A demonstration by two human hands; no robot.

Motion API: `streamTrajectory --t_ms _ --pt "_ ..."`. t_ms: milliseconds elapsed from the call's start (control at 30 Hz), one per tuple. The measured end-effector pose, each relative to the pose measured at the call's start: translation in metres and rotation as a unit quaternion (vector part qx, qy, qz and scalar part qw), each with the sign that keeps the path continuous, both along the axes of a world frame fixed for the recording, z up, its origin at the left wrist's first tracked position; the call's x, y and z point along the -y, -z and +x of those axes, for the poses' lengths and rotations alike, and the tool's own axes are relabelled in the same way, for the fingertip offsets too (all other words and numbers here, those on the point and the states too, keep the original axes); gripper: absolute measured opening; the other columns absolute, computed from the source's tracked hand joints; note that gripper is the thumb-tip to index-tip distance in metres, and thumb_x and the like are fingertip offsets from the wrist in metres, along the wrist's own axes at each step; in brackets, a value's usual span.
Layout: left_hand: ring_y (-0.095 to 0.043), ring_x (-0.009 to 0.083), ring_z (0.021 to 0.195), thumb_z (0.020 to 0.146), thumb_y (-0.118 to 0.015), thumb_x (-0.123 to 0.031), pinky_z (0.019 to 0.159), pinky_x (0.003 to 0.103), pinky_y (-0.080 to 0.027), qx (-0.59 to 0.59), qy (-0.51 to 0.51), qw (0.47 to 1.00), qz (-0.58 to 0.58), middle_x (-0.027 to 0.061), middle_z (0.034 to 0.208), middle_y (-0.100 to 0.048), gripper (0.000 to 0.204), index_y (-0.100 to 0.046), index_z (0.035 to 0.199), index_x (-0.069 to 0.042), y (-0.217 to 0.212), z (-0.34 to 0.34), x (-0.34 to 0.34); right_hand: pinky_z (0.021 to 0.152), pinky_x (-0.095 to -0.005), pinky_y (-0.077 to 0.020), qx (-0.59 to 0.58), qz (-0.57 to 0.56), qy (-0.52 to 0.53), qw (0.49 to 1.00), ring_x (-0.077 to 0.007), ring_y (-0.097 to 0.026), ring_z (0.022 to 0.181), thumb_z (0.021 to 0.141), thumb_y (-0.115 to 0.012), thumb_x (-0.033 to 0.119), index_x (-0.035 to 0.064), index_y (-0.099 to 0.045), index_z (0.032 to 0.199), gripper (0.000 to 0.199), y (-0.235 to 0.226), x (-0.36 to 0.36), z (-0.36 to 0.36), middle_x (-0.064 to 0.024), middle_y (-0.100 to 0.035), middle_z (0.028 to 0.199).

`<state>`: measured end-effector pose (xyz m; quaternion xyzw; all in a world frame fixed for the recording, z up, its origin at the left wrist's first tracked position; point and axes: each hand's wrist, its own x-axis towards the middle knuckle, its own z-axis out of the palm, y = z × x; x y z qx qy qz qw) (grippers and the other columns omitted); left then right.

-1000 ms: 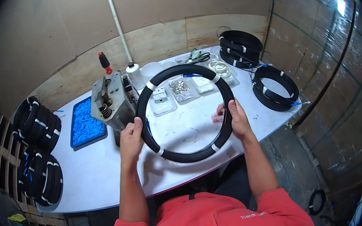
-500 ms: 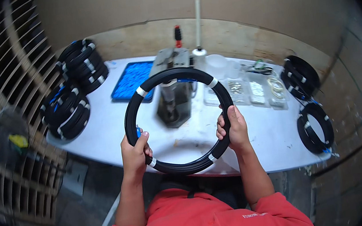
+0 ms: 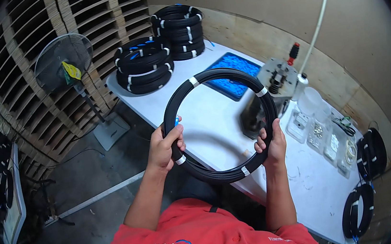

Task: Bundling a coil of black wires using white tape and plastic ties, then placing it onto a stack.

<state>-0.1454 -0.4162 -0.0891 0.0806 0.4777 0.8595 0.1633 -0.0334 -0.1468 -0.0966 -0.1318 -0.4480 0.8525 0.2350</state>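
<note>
A large coil of black cable point(image 3: 213, 174), bound with several white tape bands, is held up in front of me above the table's near edge. My left hand point(image 3: 165, 144) wraps round its left side, the thumb beside a small blue piece at the coil. On the opposite side, the fingers of my right hand point(image 3: 274, 144) close round the coil. Through and behind the ring appears a grey metal press point(image 3: 273, 82) with a red-and-black handle point(image 3: 293, 53). Part of the press is hidden by the coil.
Stacked black coils point(image 3: 145, 72) stand at the white table's point(image 3: 310, 195) far left, with another stack point(image 3: 179, 32) behind. A blue tray point(image 3: 233, 69) holds small blue pieces. Clear boxes of small parts point(image 3: 322, 134) and more coils point(image 3: 358, 212) lie right. A fan point(image 3: 65, 59) stands left.
My view has turned left, so the table and press now sit further right and the fan shows fully. Both hands still hold the coil, which has swung toward the table's left part.
</note>
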Motion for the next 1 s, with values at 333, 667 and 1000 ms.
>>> streamTrajectory --t_ms 333,667,1000 --pt "-0.056 0.0103 0.057 0.089 -0.065 0.001 0.052 0.028 -0.05 -0.11 -0.217 0.968 -0.061 0.0036 0.08 -0.055 0.028 -0.051 0.113 -0.002 0.011 -0.095 0.041 0.068 -0.0282 -0.0532 -0.08 0.081 -0.047 0.992 -0.0116 -0.06 0.073 0.103 -0.061 0.034 0.0042 -0.055 0.122 0.036 -0.003 0.049 -0.155 -0.0047 -0.063 0.087" --pt "-0.064 0.0146 0.079 0.085 -0.065 0.008 0.069 0.026 -0.054 -0.133 -0.266 0.951 -0.083 0.0078 0.102 -0.064 0.051 -0.047 0.133 0.001 -0.065 -0.253 0.096 0.083 -0.0327 -0.0504 -0.109 0.272 -0.091 0.952 -0.0163 -0.065 0.092 0.095 -0.065 0.017 0.0042 -0.041 0.151 0.063 -0.053 0.085 -0.323 -0.0103 -0.068 0.106" --pt "-0.063 0.0154 0.071 0.091 -0.068 -0.011 0.066 0.028 -0.051 -0.101 -0.196 0.956 -0.191 0.0071 0.093 -0.065 0.022 -0.066 0.11 -0.002 -0.11 -0.416 0.104 0.098 -0.0332 -0.047 -0.06 0.321 -0.038 0.944 -0.0254 -0.066 0.108 0.095 -0.064 0.035 -0.0001 -0.057 0.138 0.056 -0.075 0.076 -0.488 -0.0173 -0.07 0.119"
